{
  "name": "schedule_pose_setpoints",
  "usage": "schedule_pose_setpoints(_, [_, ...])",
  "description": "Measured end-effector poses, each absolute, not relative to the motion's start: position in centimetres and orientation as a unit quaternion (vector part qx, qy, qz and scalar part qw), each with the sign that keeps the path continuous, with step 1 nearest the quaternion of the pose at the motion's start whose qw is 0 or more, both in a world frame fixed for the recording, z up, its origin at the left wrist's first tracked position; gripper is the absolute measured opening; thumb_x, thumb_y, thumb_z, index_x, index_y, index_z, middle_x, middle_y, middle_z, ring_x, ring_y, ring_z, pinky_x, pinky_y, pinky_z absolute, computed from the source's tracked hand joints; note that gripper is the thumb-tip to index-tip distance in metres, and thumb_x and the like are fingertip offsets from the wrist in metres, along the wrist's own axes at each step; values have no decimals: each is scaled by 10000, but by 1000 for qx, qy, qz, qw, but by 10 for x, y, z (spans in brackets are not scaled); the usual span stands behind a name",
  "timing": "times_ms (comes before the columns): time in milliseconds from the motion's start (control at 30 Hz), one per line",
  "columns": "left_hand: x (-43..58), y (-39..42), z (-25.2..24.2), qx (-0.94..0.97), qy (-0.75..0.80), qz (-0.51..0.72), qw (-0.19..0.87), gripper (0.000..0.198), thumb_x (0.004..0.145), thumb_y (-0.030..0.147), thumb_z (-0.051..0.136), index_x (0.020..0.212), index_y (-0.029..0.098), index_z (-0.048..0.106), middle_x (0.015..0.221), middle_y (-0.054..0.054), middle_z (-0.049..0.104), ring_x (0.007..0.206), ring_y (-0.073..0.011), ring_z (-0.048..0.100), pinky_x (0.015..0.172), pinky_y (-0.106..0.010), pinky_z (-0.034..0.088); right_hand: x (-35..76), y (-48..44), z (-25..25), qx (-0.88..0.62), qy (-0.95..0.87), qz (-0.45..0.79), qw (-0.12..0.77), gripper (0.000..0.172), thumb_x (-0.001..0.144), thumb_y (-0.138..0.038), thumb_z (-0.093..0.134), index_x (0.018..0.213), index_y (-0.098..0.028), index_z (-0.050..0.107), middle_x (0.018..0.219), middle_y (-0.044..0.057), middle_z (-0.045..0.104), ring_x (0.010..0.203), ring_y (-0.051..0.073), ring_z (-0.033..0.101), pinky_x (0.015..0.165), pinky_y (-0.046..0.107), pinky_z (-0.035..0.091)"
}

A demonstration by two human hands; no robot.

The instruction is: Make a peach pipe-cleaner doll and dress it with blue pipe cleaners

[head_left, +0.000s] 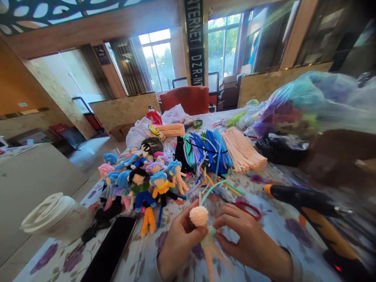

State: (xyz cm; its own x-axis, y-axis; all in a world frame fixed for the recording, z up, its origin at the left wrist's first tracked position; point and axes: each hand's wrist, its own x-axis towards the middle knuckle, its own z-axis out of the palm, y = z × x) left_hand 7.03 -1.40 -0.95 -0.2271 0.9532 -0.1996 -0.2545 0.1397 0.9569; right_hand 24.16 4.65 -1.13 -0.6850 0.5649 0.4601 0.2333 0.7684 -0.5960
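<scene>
Near the front of the table, my left hand (179, 243) is closed round a pipe-cleaner doll (199, 216), with thumb and fingers at its coiled peach head and neck. The doll has a pale green torso and peach legs hanging down, slightly blurred. A mint-green pipe cleaner (212, 188) rises behind the head and curves to the right. My right hand (246, 235) pinches the mint-green strand at the side of the torso; its fingertips partly hide it. Just beyond my right hand lie red-handled scissors (249, 209), their blades hidden.
Several finished dolls (139, 176) are heaped at left, by a black phone (110, 250) and a white lidded tub (58, 215). Bundles of blue (211, 149) and peach pipe cleaners (245, 150) lie behind my hands. A glue gun (305, 203) stands at right, near large plastic bags (308, 102).
</scene>
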Motion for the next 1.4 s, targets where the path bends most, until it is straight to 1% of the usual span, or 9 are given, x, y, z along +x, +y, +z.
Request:
schedule_pose_setpoints(133, [69, -14, -9, 312, 536, 573, 535, 584, 514, 175, 834, 1081, 168, 693, 986, -65, 717, 892, -209, 606, 760, -275, 467, 241, 47, -10, -227, -880, 261, 327, 175, 740, -37, 564, 786, -197, 620, 768, 27, 611, 773, 179, 581, 696, 294, 458])
schedule_pose_setpoints(333, [65, -15, -10, 285, 510, 584, 563, 535, 566, 247, 832, 1074, 158, 686, 939, -66, 700, 854, -195, 596, 730, -267, 461, 250, 50, 2, -273, -842, 348, 309, 101, 857, -222, 579, 842, -197, 675, 804, 34, 649, 740, 157, 613, 666, 261, 463])
schedule_pose_setpoints(433, [65, -15, -9, 286, 496, 584, 575, 438, 612, 252, 805, 1022, 144, 695, 872, -55, 673, 808, -178, 583, 698, -252, 448, 249, 49, 4, -303, -823, 379, 296, 93, 844, -205, 585, 805, -195, 669, 752, 12, 660, 712, 149, 616, 658, 253, 456])
schedule_pose_setpoints(567, [69, -16, -5, 266, 477, 583, 602, 441, 619, 230, 795, 1032, 146, 667, 780, -31, 629, 732, -155, 566, 630, -235, 427, 242, 45, -1, -316, -824, 367, 293, 31, 770, -157, 643, 781, -185, 650, 733, 1, 651, 702, 151, 609, 643, 250, 446])
schedule_pose_setpoints(767, [76, -18, -7, 242, 431, 569, 657, 296, 625, 202, 802, 846, 168, 608, 662, 31, 531, 569, -78, 487, 521, -194, 374, 236, 41, -9, -292, -830, 337, 335, 62, 809, -172, 629, 753, -193, 644, 732, 9, 638, 694, 148, 609, 634, 248, 467])
schedule_pose_setpoints(1000, [77, -19, -23, 149, 337, 550, 749, 190, 714, 212, 748, 843, 131, 635, 641, 20, 579, 535, -63, 531, 522, -160, 412, 235, 38, -13, -248, -812, 362, 385, 96, 830, -189, 655, 893, -243, 703, 887, 26, 661, 819, 154, 639, 737, 247, 513])
schedule_pose_setpoints(1200, [79, -18, -32, 85, 310, 529, 785, 161, 724, 213, 742, 800, 126, 630, 588, 30, 576, 441, -30, 490, 447, -117, 369, 234, 35, -8, -277, -784, 402, 385, 82, 821, -196, 669, 874, -235, 718, 855, 19, 656, 782, 145, 635, 715, 233, 506])
schedule_pose_setpoints(1300, [82, -20, -28, 92, 324, 518, 786, 146, 765, 249, 702, 807, 119, 652, 575, 15, 585, 444, -45, 510, 437, -130, 371, 234, 36, -4, -272, -783, 422, 367, 59, 817, -173, 662, 814, -215, 703, 804, 11, 646, 743, 137, 620, 679, 223, 489])
schedule_pose_setpoints(1400, [86, -21, -20, 183, 371, 517, 749, 255, 770, 369, 685, 848, 127, 691, 594, -23, 629, 495, -117, 569, 450, -194, 412, 235, 37, -2, -271, -782, 428, 362, 62, 808, -164, 651, 758, -193, 673, 733, 2, 615, 662, 124, 580, 614, 220, 459])
